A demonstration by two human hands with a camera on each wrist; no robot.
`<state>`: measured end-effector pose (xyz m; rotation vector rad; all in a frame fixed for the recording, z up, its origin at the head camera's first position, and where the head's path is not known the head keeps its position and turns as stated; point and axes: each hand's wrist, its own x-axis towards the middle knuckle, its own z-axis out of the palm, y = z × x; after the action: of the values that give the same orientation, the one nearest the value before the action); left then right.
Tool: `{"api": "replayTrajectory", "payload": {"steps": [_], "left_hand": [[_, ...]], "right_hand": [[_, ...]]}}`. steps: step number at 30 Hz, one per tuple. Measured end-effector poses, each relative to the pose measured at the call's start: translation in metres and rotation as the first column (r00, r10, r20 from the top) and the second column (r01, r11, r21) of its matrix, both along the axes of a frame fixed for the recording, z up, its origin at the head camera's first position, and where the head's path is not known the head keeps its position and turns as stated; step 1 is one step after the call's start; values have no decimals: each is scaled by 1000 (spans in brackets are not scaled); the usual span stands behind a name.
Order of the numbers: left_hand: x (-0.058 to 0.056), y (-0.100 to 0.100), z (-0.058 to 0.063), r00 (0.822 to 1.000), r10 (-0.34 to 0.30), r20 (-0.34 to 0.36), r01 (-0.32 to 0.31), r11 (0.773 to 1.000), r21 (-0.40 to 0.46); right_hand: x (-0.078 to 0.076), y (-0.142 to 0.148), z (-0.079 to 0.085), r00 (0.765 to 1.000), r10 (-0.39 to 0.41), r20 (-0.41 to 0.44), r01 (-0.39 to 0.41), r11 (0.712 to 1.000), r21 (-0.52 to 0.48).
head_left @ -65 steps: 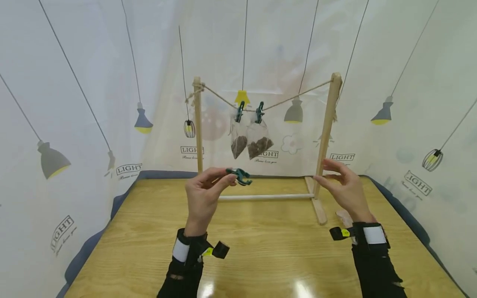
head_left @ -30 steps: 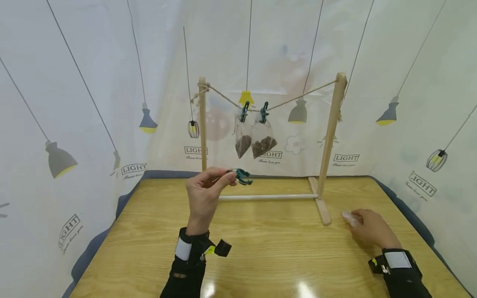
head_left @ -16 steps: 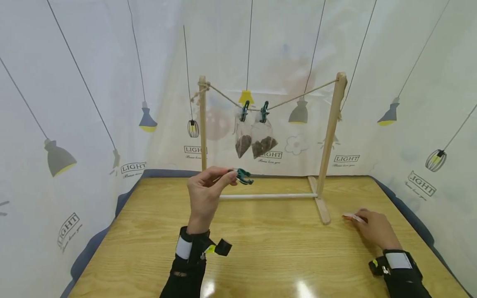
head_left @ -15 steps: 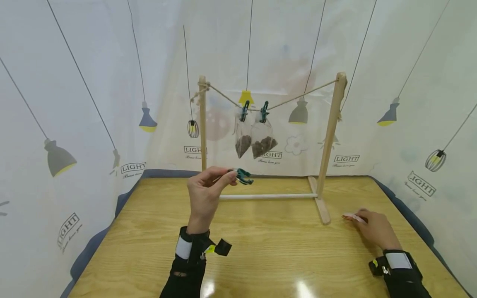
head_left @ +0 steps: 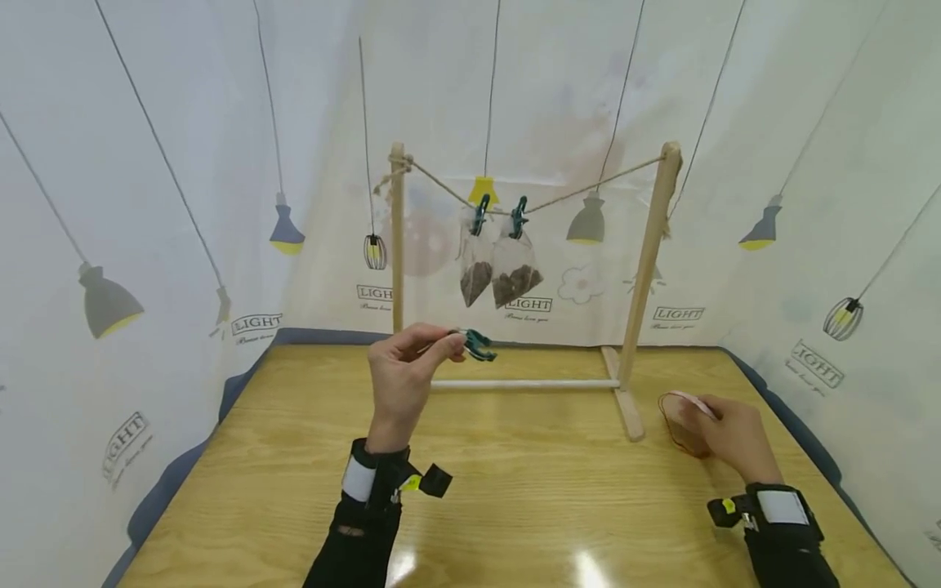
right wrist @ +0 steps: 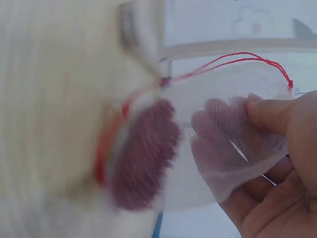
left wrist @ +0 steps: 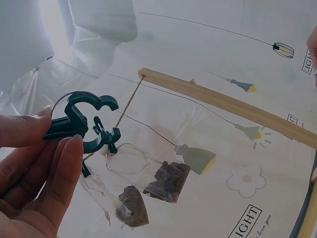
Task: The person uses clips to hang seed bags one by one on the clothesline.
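Observation:
My left hand (head_left: 403, 376) pinches a dark green spring clip (left wrist: 74, 116) by its handles, and the clip's curved jaws stand apart. At the right of the table my right hand (head_left: 738, 437) grips a sheer mesh drawstring pouch (right wrist: 183, 186) by its upper end. Through the mesh show the fingers behind it and a dark reddish lump of contents (right wrist: 146, 158); red cords (right wrist: 237, 55) run along the pouch. Two similar pouches with dark contents, a left one (head_left: 476, 282) and a right one (head_left: 517, 284), hang from a rope (head_left: 595, 184) by green clips (head_left: 518, 219).
The rope sags between two wooden posts, a left post (head_left: 398, 237) and a right post (head_left: 650, 261), joined low down by a white rod (head_left: 525, 384). A wooden foot (head_left: 627, 412) sticks forward on the table (head_left: 470, 506). Behind hangs a cloth (head_left: 323, 147) printed with lamps.
My right hand has come down from beside the right post to the table, taken hold of the mesh pouch and raised it slightly. The left hand with the clip stays nearly still.

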<state>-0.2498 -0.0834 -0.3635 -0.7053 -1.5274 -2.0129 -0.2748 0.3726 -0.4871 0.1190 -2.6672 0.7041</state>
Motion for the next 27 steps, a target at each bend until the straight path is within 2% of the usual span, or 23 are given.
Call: {"api": "replayTrajectory", "payload": {"steps": [6,14,20,27], "left_hand": [[-3,-2,11,1000,20,-5,-20,1000,-15],[-13,1,37,998,57,-21,-58,996,-65],[-18,10,57,994,103,-46,-108,985,-135],[-28,21,86,986,117,-117,-136,975,-177]], "right_hand": [[1,-19,19,998,26,55,-20,994,-110],[-1,-44,55,996,86,22,-79,975,-208],[-9,-62,76,989,138,55,-113,940,-323],[-21,-77,98,977,198,81,-145,890,-432]]}}
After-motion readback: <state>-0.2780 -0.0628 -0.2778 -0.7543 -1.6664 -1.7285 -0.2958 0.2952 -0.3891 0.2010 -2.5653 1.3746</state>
